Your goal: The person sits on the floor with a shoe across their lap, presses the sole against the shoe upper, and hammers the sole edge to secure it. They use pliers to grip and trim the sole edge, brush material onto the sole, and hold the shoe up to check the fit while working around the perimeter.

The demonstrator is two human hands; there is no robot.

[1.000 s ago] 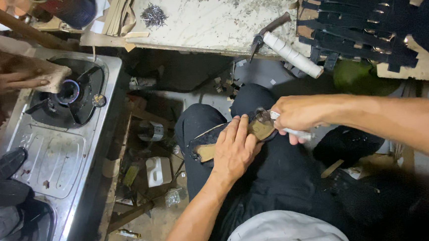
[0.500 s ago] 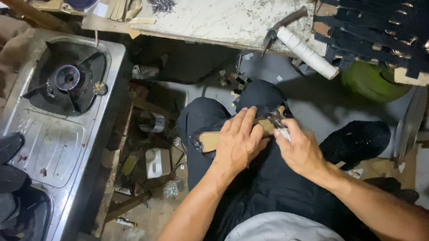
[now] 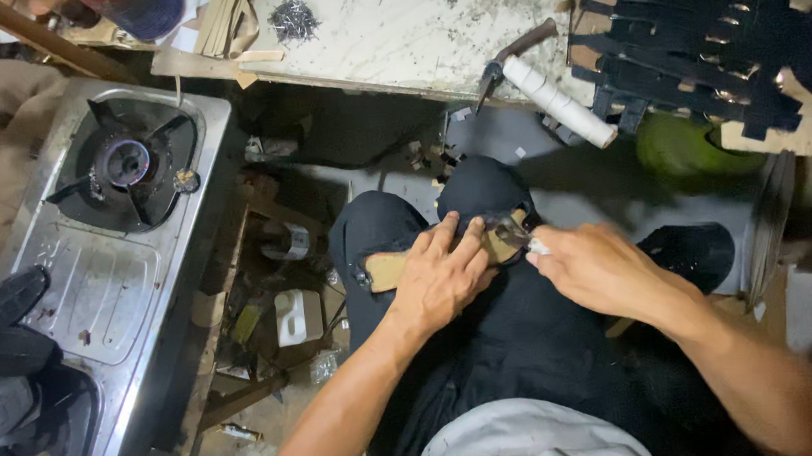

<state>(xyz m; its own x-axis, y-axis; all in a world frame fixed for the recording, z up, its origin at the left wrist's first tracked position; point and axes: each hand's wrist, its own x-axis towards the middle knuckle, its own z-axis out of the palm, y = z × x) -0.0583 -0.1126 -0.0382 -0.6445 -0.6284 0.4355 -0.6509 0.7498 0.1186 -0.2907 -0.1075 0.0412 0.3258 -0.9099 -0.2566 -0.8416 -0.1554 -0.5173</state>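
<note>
Two hands are working on a tan sole piece lying across the lap.

The left hand (image 3: 439, 278) is pressing flat with fingers spread on the tan sole piece (image 3: 385, 269); it looks light, bendy. The right hand (image 3: 596, 268) is closing its fingers round a small metal tool (image 3: 508, 231) at the piece's end.

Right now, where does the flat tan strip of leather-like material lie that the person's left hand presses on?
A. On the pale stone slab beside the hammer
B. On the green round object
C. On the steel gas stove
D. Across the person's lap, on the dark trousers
D: the left hand presses the flat tan strip down across the dark trousers on the lap, away from the stove and the slab.
</note>
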